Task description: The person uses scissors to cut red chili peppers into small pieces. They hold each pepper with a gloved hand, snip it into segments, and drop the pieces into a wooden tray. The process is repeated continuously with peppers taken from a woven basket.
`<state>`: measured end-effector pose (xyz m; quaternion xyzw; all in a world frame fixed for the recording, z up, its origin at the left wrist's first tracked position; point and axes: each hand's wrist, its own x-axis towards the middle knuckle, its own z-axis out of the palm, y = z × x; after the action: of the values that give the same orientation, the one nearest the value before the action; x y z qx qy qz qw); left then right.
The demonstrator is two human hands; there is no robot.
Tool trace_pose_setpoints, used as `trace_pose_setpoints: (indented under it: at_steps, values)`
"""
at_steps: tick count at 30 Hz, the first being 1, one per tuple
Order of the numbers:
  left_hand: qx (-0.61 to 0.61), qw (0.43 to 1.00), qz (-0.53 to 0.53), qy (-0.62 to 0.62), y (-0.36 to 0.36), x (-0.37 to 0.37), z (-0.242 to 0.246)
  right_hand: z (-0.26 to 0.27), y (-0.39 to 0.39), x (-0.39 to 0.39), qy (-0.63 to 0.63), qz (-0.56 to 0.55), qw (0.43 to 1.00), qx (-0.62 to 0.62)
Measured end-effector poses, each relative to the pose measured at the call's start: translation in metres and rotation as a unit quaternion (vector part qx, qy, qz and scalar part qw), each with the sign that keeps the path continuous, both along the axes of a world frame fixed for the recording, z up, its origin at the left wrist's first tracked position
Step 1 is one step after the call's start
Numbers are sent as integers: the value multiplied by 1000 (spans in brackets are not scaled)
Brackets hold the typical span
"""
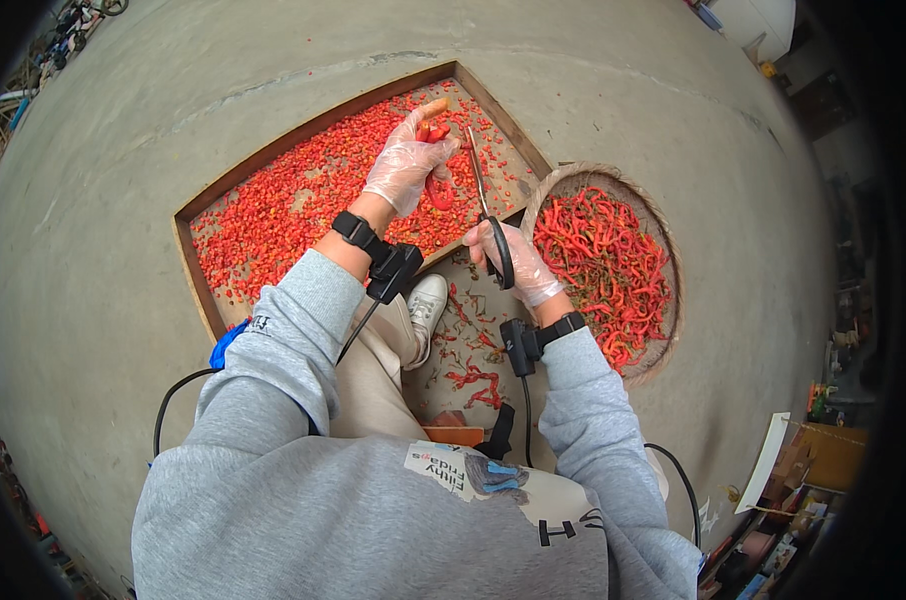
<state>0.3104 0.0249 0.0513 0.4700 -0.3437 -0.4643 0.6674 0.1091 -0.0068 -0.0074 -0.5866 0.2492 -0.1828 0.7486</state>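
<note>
My left hand [408, 161], in a clear plastic glove, grips red chili peppers [439, 192] above a shallow wooden tray [500, 120]. Cut chili pieces [303, 202] are spread over the tray's bottom. Black-handled scissors [504, 255] are in my gloved right hand [524, 266], near the tray's front right corner. Their blades point away from me, with the tips beside the fingers of my left hand. Whether the blades touch a pepper is hard to tell. Right of my right hand stands a round woven basket [674, 300] holding many whole red chilies [607, 270].
Chili stems and shrivelled peppers [479, 382] lie on the concrete floor [745, 225] between my feet. My white shoe [427, 304] rests close to the tray's near edge. Cables hang from the devices strapped to both wrists. Boxes [790, 465] and clutter line the right rim.
</note>
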Motion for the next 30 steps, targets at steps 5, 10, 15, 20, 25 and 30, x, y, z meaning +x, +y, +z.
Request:
trace_pose_setpoints:
  at_steps: [5,10,15,20,25,30]
  values:
    - [2,1000,-3,2,-1,0,-3,0,-3,-1,29,7,999,-27]
    - [45,999,-4,-16,1,9,-1,8,-2,-3,6,-32,999,-33]
    - [67,997,-8,-36,2,8,-1,14,0,-3,12,-41,999,-28]
    - [52,998,-11,-26,0,6,-2,13,-2,-1,26,-31,999,-22]
    - [33,998,18,-46,-2,5,-2,6,-7,-6,45,-26,999,-15]
    - [26,997,39,-69,-3,6,2,1,-7,-8,-3,7,997,75]
